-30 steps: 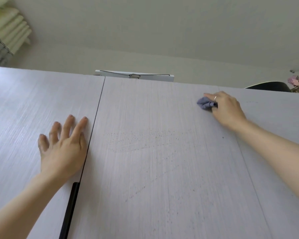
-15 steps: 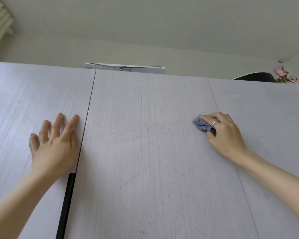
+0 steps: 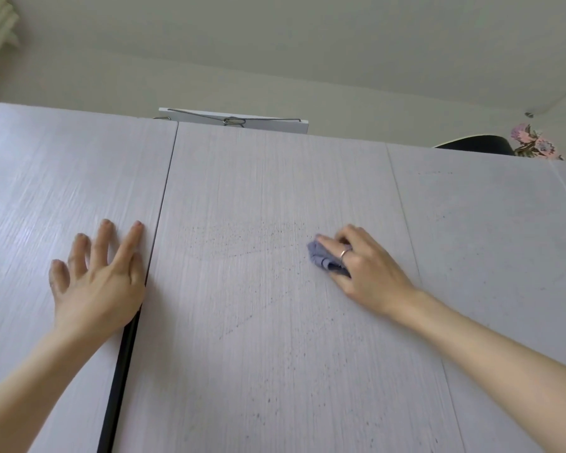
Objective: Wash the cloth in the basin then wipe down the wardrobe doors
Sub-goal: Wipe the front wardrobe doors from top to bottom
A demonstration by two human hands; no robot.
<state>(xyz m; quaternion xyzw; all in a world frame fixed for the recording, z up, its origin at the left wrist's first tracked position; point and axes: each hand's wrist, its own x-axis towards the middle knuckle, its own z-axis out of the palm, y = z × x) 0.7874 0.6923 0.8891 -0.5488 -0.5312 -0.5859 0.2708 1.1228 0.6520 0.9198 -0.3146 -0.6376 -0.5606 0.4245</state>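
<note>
The view tilts up along pale grey wardrobe doors with a fine vertical wood grain. The left door (image 3: 46,207) and the middle door (image 3: 258,322) meet at a thin seam that widens lower down into a black strip (image 3: 116,380). A right door (image 3: 490,256) follows past another faint seam. The middle door carries scattered dark specks and a faint curved smear across its upper half.

The left hand (image 3: 95,276) lies flat on the left door, fingers straight and spread, its thumb edge just beside the seam. The right hand (image 3: 363,269), a ring on one finger, has its fingers curled round a small bunched blue-grey cloth (image 3: 321,256) and presses it to the middle door near its right seam.

Above the doors, a white board (image 3: 275,124) with a wire clip pokes up, a dark rounded object (image 3: 477,145) and pink flowers (image 3: 533,143) sit at the right, and the wall and ceiling are plain off-white.
</note>
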